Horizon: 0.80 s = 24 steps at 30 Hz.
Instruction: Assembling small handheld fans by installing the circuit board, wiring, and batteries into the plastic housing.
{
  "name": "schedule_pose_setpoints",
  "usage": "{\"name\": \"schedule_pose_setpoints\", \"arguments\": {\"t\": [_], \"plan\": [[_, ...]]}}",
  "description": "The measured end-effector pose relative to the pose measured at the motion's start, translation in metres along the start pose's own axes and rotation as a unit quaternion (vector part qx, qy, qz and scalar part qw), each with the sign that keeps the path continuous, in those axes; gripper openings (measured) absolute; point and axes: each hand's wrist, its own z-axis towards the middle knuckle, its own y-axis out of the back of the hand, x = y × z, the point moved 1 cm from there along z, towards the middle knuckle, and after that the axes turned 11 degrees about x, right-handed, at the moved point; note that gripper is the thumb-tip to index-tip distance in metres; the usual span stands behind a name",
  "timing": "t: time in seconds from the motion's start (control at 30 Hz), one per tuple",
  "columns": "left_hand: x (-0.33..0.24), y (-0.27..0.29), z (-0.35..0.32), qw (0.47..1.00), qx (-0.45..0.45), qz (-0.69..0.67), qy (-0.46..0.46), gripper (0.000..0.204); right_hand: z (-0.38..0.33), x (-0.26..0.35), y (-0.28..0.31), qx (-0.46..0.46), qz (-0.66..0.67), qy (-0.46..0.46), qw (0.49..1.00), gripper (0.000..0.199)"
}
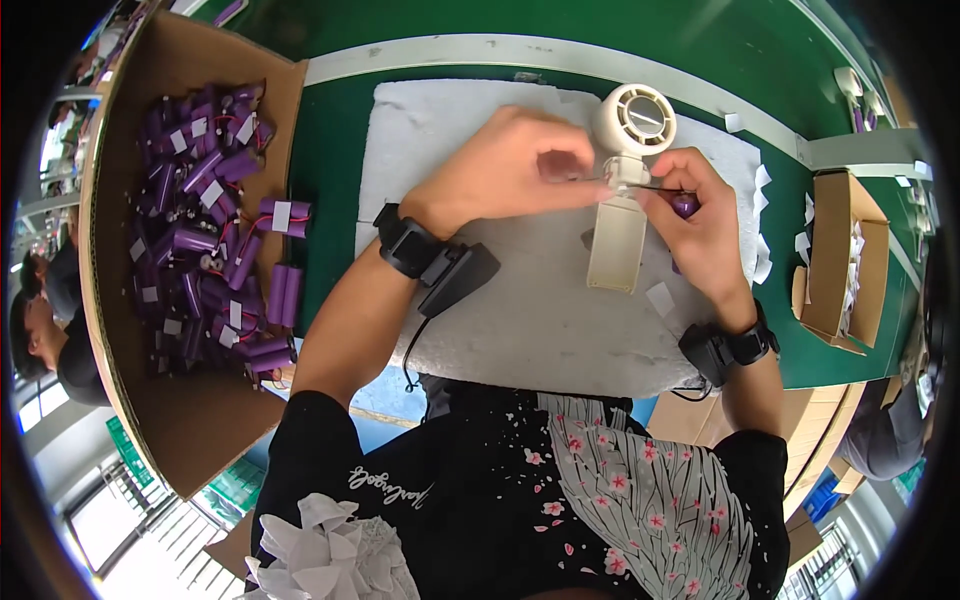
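The small fan [625,180] in the middle looks like smooth, matt cream plastic. It lies on a white foam pad [500,320] with a rough, fibrous face. The surface [335,180] is matt green. At left, a brown cardboard box [190,420] holds purple cells [200,240] in glossy wrap with white paper labels.

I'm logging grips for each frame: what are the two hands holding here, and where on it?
The right hand grips a purple battery cell in its fingers. The left hand pinches thin wires at the neck of the cream handheld fan.
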Motion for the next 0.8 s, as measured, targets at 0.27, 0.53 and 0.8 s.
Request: {"name": "schedule_pose_setpoints", "arguments": {"t": [0.27, 0.53, 0.8], "plan": [[-0.004, -0.001, 0.001, 0.914, -0.102, 0.366, -0.140, 0.034, -0.001, 0.002, -0.006, -0.030, -0.139, 0.146, 0.979, 0.021], [-0.014, 0.020, 0.006, 0.918, -0.352, -0.150, -0.105, 0.027, -0.007, 0.006, 0.009, -0.044, -0.003, 0.108, 0.993, 0.021], [-0.092, 0.027, 0.030, 0.860, -0.288, -0.340, -0.250, 0.047, -0.033, 0.092, -0.035, 0.177, 0.170, 0.031, 0.969, 0.042]]}}
